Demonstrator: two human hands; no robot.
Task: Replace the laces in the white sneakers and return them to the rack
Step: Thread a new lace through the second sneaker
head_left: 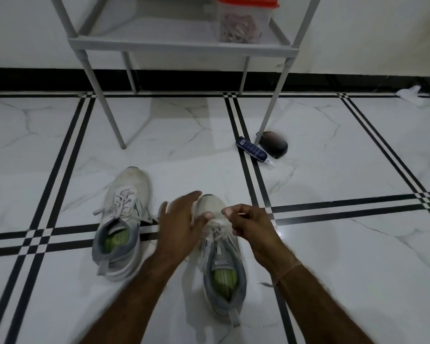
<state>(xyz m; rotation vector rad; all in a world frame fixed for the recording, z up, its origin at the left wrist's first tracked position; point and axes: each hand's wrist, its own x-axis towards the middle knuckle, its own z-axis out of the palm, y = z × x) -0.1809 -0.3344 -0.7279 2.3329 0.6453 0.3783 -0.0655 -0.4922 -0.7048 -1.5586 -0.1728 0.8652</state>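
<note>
**Working the lace at the toe-end eyelets**

Directly under both hands, toe pointing away: the near sneaker [221, 264]. Right hand [252, 227] curled, thumb and forefinger clamped on the lace [217, 230] just over the front eyelets. Left hand [180, 225] stretched forward across the toe, thumb beside the same lace; too blurred to tell whether pinching or only touching. Left of the left hand, near but not touching: the second sneaker [122, 219], laced loosely, ends trailing.

Probably an early step, with the lace being drawn through the front rows. To do it well:

- Steady the toe with the left hand while pulling with the right.
- Lead with the stiff tip, never the limp middle.
- Keep the flat lace untwisted at each crossing.
- Even out both ends before moving up a row.

Soft off-white mesh upper, slightly greyed at the toe. Padded grey collar, green ribbed insole, pull tab at the heel. Flat woven lace, floppy, likely to twist. Glossy marble-look floor [333, 244] with black stripes, probably slippery under a tugged shoe.

Beyond both hands: the rack [179, 42], grey tube legs and a flat shelf, bearing a clear tub [243, 28] with a red lid, tangled strands inside. Ahead of the right hand, by a rack leg: a blue tube [252, 150] touching a dark rounded object [276, 144].
</note>
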